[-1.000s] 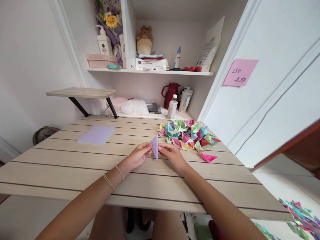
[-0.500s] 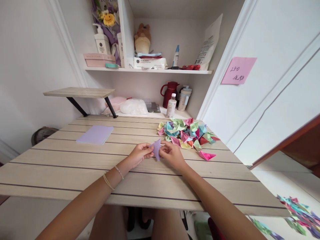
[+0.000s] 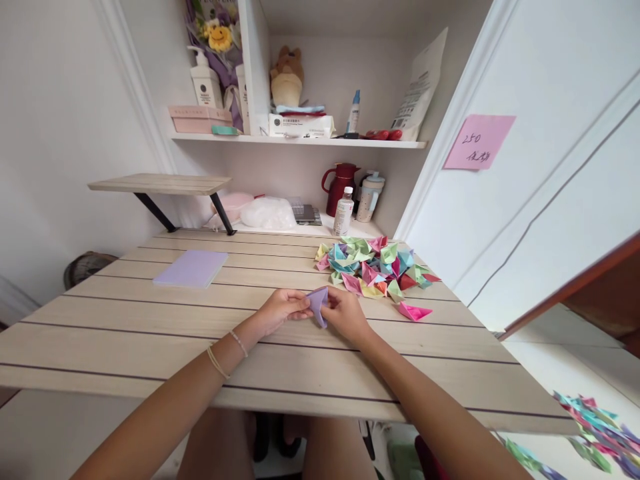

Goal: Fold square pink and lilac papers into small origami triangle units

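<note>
A small folded piece of purple paper [image 3: 318, 307] is held just above the table between both hands. My left hand [image 3: 281, 312] pinches its left side between thumb and fingers. On the other side, my right hand [image 3: 346, 316] is closed on its right edge, with the thumb partly inside the fold. Just beyond the right hand lies a pile of folded paper boats [image 3: 370, 272] in green, pink, blue, yellow and red. One bright pink paper boat [image 3: 414, 311] sits apart, nearer me. To the left rests a stack of flat purple paper sheets [image 3: 191, 268].
A slatted wooden table [image 3: 150, 340] spans the front. At its back stand a clear bottle [image 3: 343, 212], a red jug [image 3: 341, 187] and a pale tumbler [image 3: 371, 197]. A small raised shelf [image 3: 160, 183] overhangs the back left. More folded paper [image 3: 600, 427] lies low at the right.
The purple paper has tilted and moved slightly right and down. Its lower part now looks bent, and my right fingers have shifted along its edge.
</note>
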Motion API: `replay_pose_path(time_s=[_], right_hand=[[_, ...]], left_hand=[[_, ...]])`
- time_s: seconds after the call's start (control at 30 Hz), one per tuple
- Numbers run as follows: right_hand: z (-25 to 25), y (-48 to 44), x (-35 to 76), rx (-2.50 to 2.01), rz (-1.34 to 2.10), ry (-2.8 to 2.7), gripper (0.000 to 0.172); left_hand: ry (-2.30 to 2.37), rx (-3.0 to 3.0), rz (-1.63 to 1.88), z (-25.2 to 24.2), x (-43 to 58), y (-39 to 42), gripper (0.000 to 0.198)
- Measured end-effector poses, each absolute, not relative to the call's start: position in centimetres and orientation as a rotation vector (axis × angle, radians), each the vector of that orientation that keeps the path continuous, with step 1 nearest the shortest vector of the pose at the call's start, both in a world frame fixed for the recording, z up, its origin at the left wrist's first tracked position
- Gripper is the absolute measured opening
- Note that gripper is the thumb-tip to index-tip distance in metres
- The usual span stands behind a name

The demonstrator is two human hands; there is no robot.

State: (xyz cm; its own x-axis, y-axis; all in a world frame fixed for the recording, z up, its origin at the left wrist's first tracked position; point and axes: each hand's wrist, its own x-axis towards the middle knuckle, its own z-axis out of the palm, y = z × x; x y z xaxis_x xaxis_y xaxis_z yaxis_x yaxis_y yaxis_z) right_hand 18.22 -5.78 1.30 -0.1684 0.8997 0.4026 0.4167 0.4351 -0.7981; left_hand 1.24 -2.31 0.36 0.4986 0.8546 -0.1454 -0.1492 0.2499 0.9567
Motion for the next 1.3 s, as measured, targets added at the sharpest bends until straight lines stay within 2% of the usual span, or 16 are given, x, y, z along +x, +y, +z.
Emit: replay_pose_path(time_s=[0.17, 0.33, 0.43, 0.67, 1.07, 1.3], right_hand=[[1.3, -6.4, 18.2, -1.084, 0.351, -1.921, 0.022], [1.2, -6.3, 18.6, -1.083, 0.293, -2.031, 0.029], [1.4, -5.9, 19.0, -1.040, 0.498, -2.024, 0.030], [2.0, -5.5, 19.7, -0.909, 1.470, -1.706, 0.050], [0.8, -4.9, 18.8, -1.043, 1.415, -1.419, 0.032], [0.8, -5.1, 18.4, -1.046, 1.580, -1.275, 0.035]], left_hand=[[0.757, 1.038, 0.758, 0.8, 1.1, -2.4, 0.023], [0.723, 1.044, 0.725, 1.3, 0.8, -2.5, 0.024], [0.769, 1.083, 0.697, 1.5, 0.5, -2.5, 0.027], [0.957, 1.262, 0.720, 2.0, -0.3, -2.1, 0.028], [0.957, 1.254, 0.781, 2.0, 0.1, -2.3, 0.030], [0.962, 1.300, 0.994, 2.2, 0.1, -1.9, 0.027]])
